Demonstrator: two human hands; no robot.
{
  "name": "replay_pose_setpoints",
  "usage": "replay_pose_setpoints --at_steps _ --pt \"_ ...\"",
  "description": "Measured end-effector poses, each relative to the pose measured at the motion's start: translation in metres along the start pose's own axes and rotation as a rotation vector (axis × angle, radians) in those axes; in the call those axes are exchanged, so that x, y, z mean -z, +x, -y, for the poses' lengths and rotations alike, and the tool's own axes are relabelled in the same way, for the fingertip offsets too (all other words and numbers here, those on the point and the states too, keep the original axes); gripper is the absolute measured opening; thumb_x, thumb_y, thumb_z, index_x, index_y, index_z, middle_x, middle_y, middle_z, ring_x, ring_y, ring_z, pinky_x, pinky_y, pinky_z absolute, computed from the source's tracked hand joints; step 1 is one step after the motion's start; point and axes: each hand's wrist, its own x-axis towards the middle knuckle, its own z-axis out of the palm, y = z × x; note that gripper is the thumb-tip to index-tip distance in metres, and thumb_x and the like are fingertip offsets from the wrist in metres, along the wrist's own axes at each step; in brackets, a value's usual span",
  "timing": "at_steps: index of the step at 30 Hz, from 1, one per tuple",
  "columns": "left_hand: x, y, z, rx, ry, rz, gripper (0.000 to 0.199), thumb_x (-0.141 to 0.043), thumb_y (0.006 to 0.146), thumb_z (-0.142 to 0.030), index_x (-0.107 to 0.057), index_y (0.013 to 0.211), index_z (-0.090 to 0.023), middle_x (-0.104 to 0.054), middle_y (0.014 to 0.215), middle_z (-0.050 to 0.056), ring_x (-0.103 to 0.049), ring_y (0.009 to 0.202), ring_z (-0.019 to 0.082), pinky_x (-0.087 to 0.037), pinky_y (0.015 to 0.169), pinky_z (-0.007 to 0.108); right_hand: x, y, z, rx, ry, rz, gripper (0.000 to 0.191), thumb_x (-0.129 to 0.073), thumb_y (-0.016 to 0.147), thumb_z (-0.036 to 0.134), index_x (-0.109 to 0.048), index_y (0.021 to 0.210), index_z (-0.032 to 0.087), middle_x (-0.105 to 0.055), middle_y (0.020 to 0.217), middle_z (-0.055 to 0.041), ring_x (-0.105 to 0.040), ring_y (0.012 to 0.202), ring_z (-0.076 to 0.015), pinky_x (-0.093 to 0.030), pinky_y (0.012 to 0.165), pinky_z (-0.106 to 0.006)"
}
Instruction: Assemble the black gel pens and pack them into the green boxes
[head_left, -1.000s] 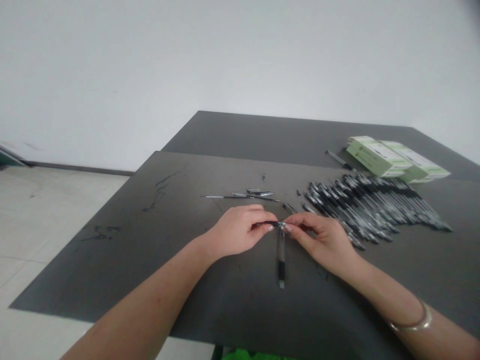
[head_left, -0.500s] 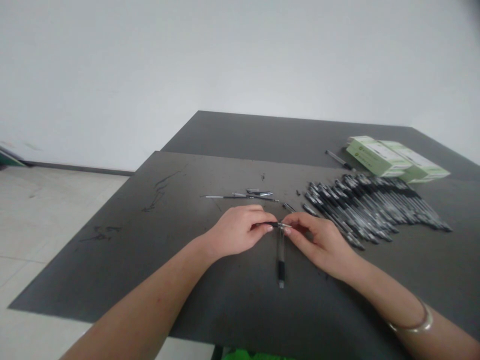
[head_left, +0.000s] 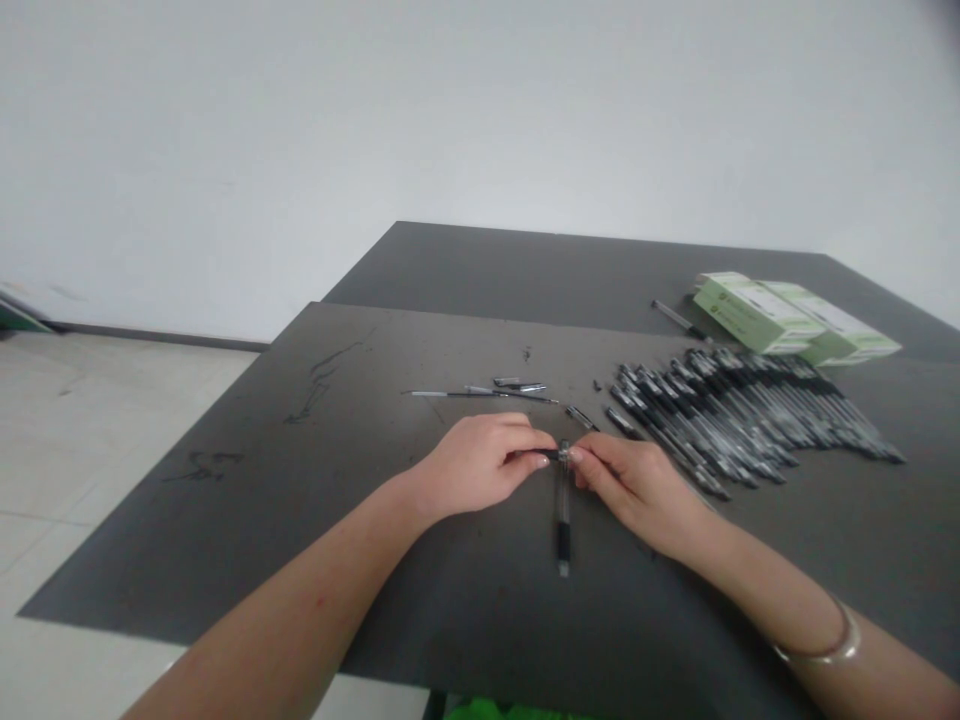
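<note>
My left hand [head_left: 484, 460] pinches a thin black pen part [head_left: 550, 454] between thumb and fingertips. Close against it on the right, my right hand [head_left: 637, 485] has its fingertips pressed together at the part's end; what exactly they grip is too small to tell. Just below the fingertips, a clear pen barrel with a black grip [head_left: 564, 525] lies on the dark table [head_left: 450, 610], pointing toward me. Behind my hands are a thin refill [head_left: 472, 394] and small clear pen caps [head_left: 517, 384].
Many black and clear pens [head_left: 735, 420] lie in a wide row at the right. Two green and white boxes [head_left: 772, 315] stand behind them, with a single pen [head_left: 679, 320] to their left. A pen cap [head_left: 581, 418] lies behind my right hand.
My right fingertips have closed in on the end of the part in my left hand, covering the tip that showed before. The items on the table have not moved.
</note>
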Motion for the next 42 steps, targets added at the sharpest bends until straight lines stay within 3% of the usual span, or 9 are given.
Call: replay_pose_setpoints --at_steps 5,17,25,35,42 --pt "0.0009 0.0007 -0.0001 0.002 -0.021 -0.008 0.026 -0.051 0.093 -0.025 -0.069 0.112 -0.023 -0.068 0.095 0.004 -0.064 0.087 0.016 -0.048 0.077 0.027 0.0009 -0.0002 0.0008 -0.005 0.023 -0.018 0.015 -0.049 0.094 0.029 -0.061 0.092 0.02 -0.063 0.073 -0.0007 -0.058 0.063 -0.014 -0.042 0.058 -0.025" --pt "-0.0011 0.0006 0.0007 -0.02 -0.007 0.004 0.026 -0.052 0.093 -0.025 -0.069 0.112 -0.021 -0.068 0.097 0.004 -0.064 0.091 0.017 -0.048 0.08 0.026 -0.0029 0.0002 -0.0025 0.002 -0.054 0.051 0.037 -0.037 0.099 0.036 -0.055 0.072 0.02 -0.058 0.064 -0.0001 -0.057 0.06 -0.0142 -0.04 0.059 -0.027" --pt "-0.0004 0.0003 0.0011 -0.02 -0.017 -0.013 0.026 -0.052 0.094 -0.026 -0.069 0.111 -0.021 -0.068 0.097 0.004 -0.064 0.09 0.017 -0.048 0.079 0.026 0.0018 -0.0013 0.0032 -0.011 0.039 0.011 0.019 -0.045 0.096 0.03 -0.061 0.094 0.019 -0.063 0.076 -0.0012 -0.058 0.068 -0.0142 -0.041 0.062 -0.026" --pt "-0.0025 0.0007 0.0017 -0.051 -0.007 -0.002 0.024 -0.053 0.093 -0.025 -0.07 0.109 -0.021 -0.068 0.095 0.003 -0.064 0.09 0.016 -0.047 0.079 0.025 -0.0033 -0.0003 -0.0017 -0.024 -0.025 0.061 0.041 -0.033 0.1 0.039 -0.051 0.069 0.02 -0.053 0.062 0.0004 -0.053 0.058 -0.0141 -0.037 0.058 -0.027" --pt "-0.0001 0.0012 0.0006 -0.027 -0.013 -0.006 0.025 -0.052 0.093 -0.025 -0.07 0.111 -0.021 -0.068 0.098 0.004 -0.064 0.09 0.016 -0.047 0.078 0.025 0.0002 -0.0021 -0.0003 -0.029 0.023 0.052 0.019 -0.045 0.096 0.031 -0.059 0.091 0.019 -0.058 0.07 0.0014 -0.054 0.061 -0.0129 -0.037 0.057 -0.025"
